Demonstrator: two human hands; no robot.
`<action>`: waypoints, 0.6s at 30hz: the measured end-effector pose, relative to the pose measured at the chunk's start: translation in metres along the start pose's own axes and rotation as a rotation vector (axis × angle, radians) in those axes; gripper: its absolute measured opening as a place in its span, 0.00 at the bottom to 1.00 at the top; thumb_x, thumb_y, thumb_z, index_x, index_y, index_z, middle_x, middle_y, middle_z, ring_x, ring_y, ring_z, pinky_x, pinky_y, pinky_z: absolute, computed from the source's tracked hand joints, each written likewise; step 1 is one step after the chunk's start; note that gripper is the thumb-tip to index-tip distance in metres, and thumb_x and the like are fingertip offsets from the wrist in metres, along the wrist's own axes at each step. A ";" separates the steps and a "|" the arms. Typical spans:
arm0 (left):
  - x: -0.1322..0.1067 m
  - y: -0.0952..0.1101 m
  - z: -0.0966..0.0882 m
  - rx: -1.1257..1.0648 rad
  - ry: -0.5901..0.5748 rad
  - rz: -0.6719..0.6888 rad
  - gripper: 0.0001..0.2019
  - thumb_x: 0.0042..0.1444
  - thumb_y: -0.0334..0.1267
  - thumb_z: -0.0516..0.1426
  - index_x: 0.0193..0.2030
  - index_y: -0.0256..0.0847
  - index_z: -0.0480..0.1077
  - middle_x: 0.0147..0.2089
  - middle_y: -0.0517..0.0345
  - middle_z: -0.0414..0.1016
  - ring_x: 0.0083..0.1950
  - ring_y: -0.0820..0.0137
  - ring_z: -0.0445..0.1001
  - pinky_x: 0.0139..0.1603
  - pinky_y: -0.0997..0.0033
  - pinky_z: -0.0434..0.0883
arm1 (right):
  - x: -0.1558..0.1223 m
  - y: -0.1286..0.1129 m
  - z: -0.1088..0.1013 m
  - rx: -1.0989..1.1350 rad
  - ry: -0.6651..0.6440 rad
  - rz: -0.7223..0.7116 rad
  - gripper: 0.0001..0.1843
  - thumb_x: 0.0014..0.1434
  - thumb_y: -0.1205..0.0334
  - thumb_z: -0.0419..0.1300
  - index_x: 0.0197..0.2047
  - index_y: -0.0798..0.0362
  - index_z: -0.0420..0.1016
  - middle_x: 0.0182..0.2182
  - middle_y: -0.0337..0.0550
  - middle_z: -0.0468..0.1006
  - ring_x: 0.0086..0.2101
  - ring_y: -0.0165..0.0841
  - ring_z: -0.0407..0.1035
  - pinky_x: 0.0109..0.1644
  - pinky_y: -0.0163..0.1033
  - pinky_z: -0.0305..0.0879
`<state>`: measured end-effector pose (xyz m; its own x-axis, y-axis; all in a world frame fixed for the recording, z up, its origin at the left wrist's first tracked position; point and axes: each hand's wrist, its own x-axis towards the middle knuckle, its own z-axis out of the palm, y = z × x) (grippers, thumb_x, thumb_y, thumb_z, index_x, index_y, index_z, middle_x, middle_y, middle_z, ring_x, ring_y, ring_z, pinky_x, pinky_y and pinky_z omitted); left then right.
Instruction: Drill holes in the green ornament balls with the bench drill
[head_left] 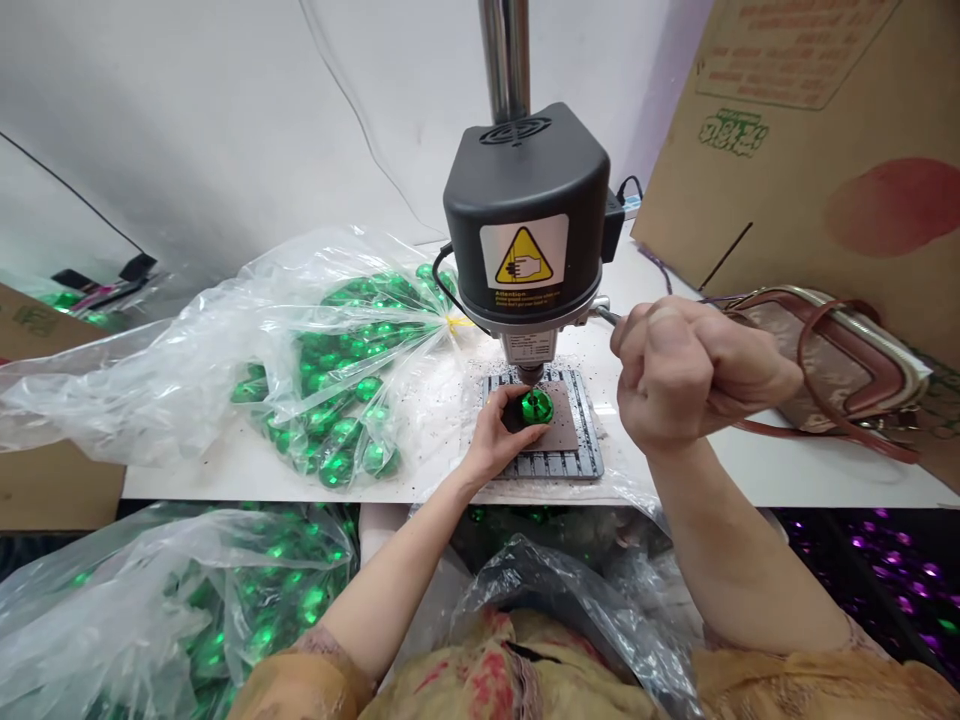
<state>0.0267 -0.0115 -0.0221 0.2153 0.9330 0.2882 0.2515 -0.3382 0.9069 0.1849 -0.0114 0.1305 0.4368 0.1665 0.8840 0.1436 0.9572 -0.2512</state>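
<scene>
My left hand (501, 432) grips a shiny green ball (537, 406) between thumb and fingers. The ball sits under the tip of a black bench drill press (525, 210), over a brown square pad (564, 420) on the slotted metal base (589, 440). Whether the bit touches the ball is too small to tell. My right hand (679, 370) is closed in a fist around the drill's lever (606, 314), at the right of the machine; most of the lever is hidden by the fingers.
A clear plastic bag (330, 350) of green balls lies left on the white table (757, 465). Another bag (187, 610) of them is below the front edge. Right stand a handbag (795, 350) and a cardboard box (810, 120). Purple balls (885, 560) show at lower right.
</scene>
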 end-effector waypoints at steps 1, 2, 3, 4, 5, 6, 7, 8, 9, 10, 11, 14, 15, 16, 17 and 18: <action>0.000 -0.001 0.000 0.003 -0.001 0.004 0.26 0.48 0.43 0.69 0.52 0.42 0.68 0.52 0.51 0.74 0.55 0.60 0.73 0.57 0.57 0.70 | -0.001 0.002 0.000 0.012 -0.002 -0.031 0.27 0.55 0.72 0.57 0.19 0.54 0.39 0.14 0.31 0.47 0.15 0.19 0.45 0.18 0.34 0.42; 0.000 -0.002 0.000 0.005 0.000 0.008 0.26 0.48 0.44 0.69 0.52 0.42 0.68 0.52 0.51 0.74 0.55 0.60 0.73 0.57 0.57 0.70 | -0.001 0.004 -0.001 0.026 -0.004 -0.057 0.27 0.55 0.73 0.57 0.20 0.53 0.38 0.14 0.31 0.47 0.15 0.19 0.45 0.18 0.34 0.42; 0.000 -0.003 0.000 0.007 0.002 0.009 0.26 0.48 0.44 0.69 0.52 0.42 0.68 0.52 0.51 0.74 0.55 0.60 0.73 0.57 0.57 0.70 | -0.002 0.006 -0.002 0.034 -0.011 -0.075 0.27 0.54 0.73 0.57 0.20 0.53 0.38 0.14 0.31 0.47 0.15 0.19 0.45 0.17 0.34 0.42; 0.000 -0.003 0.000 0.008 0.004 0.009 0.27 0.48 0.45 0.69 0.53 0.42 0.68 0.52 0.50 0.74 0.55 0.60 0.73 0.57 0.57 0.70 | -0.002 0.007 -0.002 0.036 -0.016 -0.084 0.27 0.54 0.73 0.56 0.20 0.53 0.38 0.13 0.31 0.48 0.15 0.19 0.45 0.17 0.34 0.42; 0.000 -0.004 0.000 0.007 0.005 0.008 0.27 0.48 0.45 0.69 0.53 0.42 0.68 0.52 0.50 0.74 0.55 0.60 0.73 0.57 0.57 0.70 | -0.003 0.008 -0.003 0.037 -0.017 -0.093 0.26 0.54 0.73 0.56 0.20 0.53 0.38 0.13 0.31 0.48 0.15 0.20 0.45 0.17 0.34 0.43; 0.000 -0.005 0.000 0.005 0.005 0.007 0.27 0.48 0.45 0.69 0.53 0.42 0.68 0.53 0.50 0.74 0.55 0.60 0.73 0.58 0.57 0.70 | -0.004 0.009 -0.005 0.034 -0.022 -0.103 0.26 0.54 0.73 0.56 0.19 0.53 0.39 0.13 0.31 0.49 0.14 0.20 0.46 0.17 0.34 0.44; 0.000 -0.006 0.000 0.002 0.005 0.007 0.27 0.48 0.45 0.69 0.53 0.42 0.68 0.53 0.50 0.74 0.56 0.60 0.73 0.58 0.57 0.70 | -0.006 0.009 -0.006 0.028 -0.031 -0.114 0.25 0.53 0.73 0.56 0.19 0.53 0.40 0.13 0.31 0.49 0.14 0.20 0.46 0.17 0.35 0.45; 0.000 -0.007 0.000 -0.002 0.005 0.007 0.27 0.48 0.45 0.69 0.53 0.42 0.68 0.53 0.50 0.74 0.56 0.60 0.73 0.59 0.56 0.70 | -0.007 0.009 -0.008 0.018 -0.047 -0.121 0.25 0.53 0.73 0.56 0.19 0.53 0.40 0.12 0.31 0.49 0.14 0.21 0.47 0.17 0.35 0.46; 0.000 -0.008 0.001 -0.008 0.005 0.009 0.27 0.48 0.45 0.69 0.53 0.42 0.68 0.54 0.49 0.74 0.56 0.60 0.73 0.59 0.56 0.70 | -0.009 0.009 -0.010 0.009 -0.063 -0.125 0.24 0.52 0.73 0.56 0.18 0.53 0.41 0.12 0.31 0.50 0.14 0.21 0.48 0.17 0.35 0.47; 0.000 -0.008 0.001 -0.015 0.004 0.011 0.27 0.48 0.45 0.69 0.53 0.42 0.68 0.54 0.49 0.74 0.56 0.60 0.73 0.59 0.56 0.70 | -0.011 0.009 -0.011 0.002 -0.077 -0.130 0.24 0.51 0.73 0.56 0.18 0.53 0.42 0.12 0.31 0.49 0.14 0.21 0.48 0.17 0.35 0.48; 0.000 -0.009 0.001 -0.020 0.004 0.013 0.27 0.48 0.45 0.69 0.53 0.42 0.68 0.54 0.49 0.74 0.56 0.60 0.73 0.59 0.56 0.70 | -0.012 0.009 -0.013 -0.003 -0.089 -0.134 0.24 0.51 0.74 0.56 0.18 0.53 0.42 0.12 0.31 0.49 0.14 0.21 0.48 0.17 0.35 0.48; 0.000 -0.008 0.001 -0.020 0.007 0.012 0.27 0.48 0.45 0.69 0.53 0.42 0.68 0.54 0.49 0.74 0.56 0.61 0.73 0.59 0.57 0.70 | -0.014 0.009 -0.016 -0.007 -0.095 -0.152 0.24 0.50 0.73 0.57 0.18 0.53 0.42 0.12 0.31 0.49 0.13 0.21 0.47 0.16 0.35 0.48; 0.000 -0.007 0.001 -0.015 0.008 0.010 0.27 0.48 0.45 0.69 0.52 0.42 0.68 0.54 0.49 0.74 0.56 0.61 0.73 0.59 0.57 0.70 | -0.015 0.010 -0.016 -0.006 -0.098 -0.161 0.24 0.50 0.73 0.57 0.18 0.53 0.42 0.12 0.31 0.49 0.13 0.21 0.47 0.16 0.35 0.48; 0.000 -0.007 0.001 -0.009 0.008 0.007 0.26 0.48 0.45 0.69 0.52 0.42 0.68 0.53 0.50 0.74 0.55 0.61 0.73 0.58 0.57 0.70 | -0.015 0.010 -0.016 -0.004 -0.100 -0.169 0.24 0.50 0.73 0.57 0.18 0.52 0.42 0.12 0.31 0.49 0.13 0.21 0.47 0.16 0.35 0.48; 0.000 -0.006 0.001 -0.004 0.008 0.005 0.26 0.48 0.45 0.69 0.52 0.42 0.68 0.53 0.50 0.74 0.55 0.61 0.73 0.59 0.57 0.70 | -0.015 0.011 -0.016 -0.002 -0.104 -0.178 0.23 0.50 0.73 0.57 0.18 0.52 0.42 0.12 0.31 0.49 0.13 0.21 0.47 0.16 0.35 0.49; 0.000 -0.006 0.001 -0.002 0.007 0.006 0.26 0.48 0.44 0.69 0.52 0.42 0.68 0.53 0.50 0.74 0.55 0.61 0.73 0.59 0.57 0.70 | -0.016 0.012 -0.017 0.002 -0.109 -0.184 0.23 0.50 0.73 0.57 0.19 0.52 0.43 0.12 0.31 0.50 0.13 0.21 0.48 0.16 0.35 0.49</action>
<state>0.0258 -0.0094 -0.0278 0.2105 0.9320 0.2952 0.2481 -0.3430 0.9060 0.1946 -0.0068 0.1070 0.3051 0.0131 0.9522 0.2105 0.9742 -0.0809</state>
